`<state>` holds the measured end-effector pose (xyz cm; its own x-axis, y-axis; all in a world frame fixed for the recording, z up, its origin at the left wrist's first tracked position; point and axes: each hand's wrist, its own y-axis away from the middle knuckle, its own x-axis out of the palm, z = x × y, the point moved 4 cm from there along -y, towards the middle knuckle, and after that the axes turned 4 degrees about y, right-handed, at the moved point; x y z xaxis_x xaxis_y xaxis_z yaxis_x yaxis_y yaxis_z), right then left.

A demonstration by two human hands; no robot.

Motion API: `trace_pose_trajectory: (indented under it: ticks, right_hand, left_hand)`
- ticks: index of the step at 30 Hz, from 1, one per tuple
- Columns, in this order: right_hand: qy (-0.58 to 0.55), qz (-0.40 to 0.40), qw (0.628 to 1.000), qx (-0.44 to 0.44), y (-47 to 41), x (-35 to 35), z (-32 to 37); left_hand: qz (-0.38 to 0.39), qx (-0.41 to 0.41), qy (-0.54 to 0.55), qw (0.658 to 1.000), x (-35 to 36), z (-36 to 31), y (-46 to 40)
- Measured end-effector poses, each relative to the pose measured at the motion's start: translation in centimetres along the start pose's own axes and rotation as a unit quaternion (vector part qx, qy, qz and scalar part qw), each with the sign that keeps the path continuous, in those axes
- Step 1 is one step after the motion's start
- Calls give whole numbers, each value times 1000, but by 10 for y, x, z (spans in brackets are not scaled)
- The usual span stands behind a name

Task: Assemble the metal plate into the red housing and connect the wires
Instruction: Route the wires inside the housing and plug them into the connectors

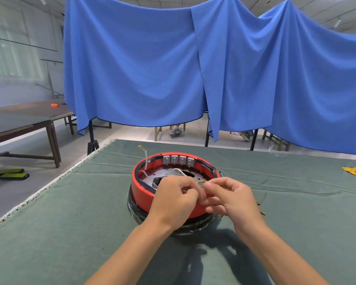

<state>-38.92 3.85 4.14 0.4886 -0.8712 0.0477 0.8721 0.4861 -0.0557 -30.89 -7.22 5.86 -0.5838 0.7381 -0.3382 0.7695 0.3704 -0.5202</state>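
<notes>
The red housing (144, 190) was seen standing on the green table cloth (70, 212), the metal plate (169, 173) already seated inside it. Over the near rim, both hands were brought together: the left hand (173, 200) was curled in a pinch on a thin white wire (180, 171), and the right hand (232, 197) was pinched on the brass terminal (201, 182) at its end. The wire was judged light and limp, its terminal small and easily bent, so it would best be held just behind the metal tip. Another wire (146, 161) was left standing at the far-left wall. The connection point itself was hidden behind the fingers.
</notes>
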Motion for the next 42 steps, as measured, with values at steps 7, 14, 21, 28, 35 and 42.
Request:
trace_pose_trajectory:
  ticks: [7, 14, 21, 28, 35, 42]
  right_hand:
    - [-40, -50, 998, -4, -3, -7, -4]
    - [-31, -47, 996, -70, -1, -2, 1]
    - [37, -4, 988, -153, 6, 4, 7]
    - [-27, 13, 987, -156, 6, 5, 14]
    - [-47, 15, 987, -150, 8, 6, 13]
    - [23, -2, 988, -154, 6, 4, 6]
  left_hand:
    - [-72, 55, -68, 994, -11, -18, 0]
    - [-144, 15, -166, 975, -29, -40, -11]
    - [-28, -73, -305, 949, -34, -18, -14]
    - [-122, 19, -341, 932, -37, -31, -13]
    - [-103, 97, -469, 872, -32, -42, -10]
    - [-37, -28, -270, 962, -31, -23, -17]
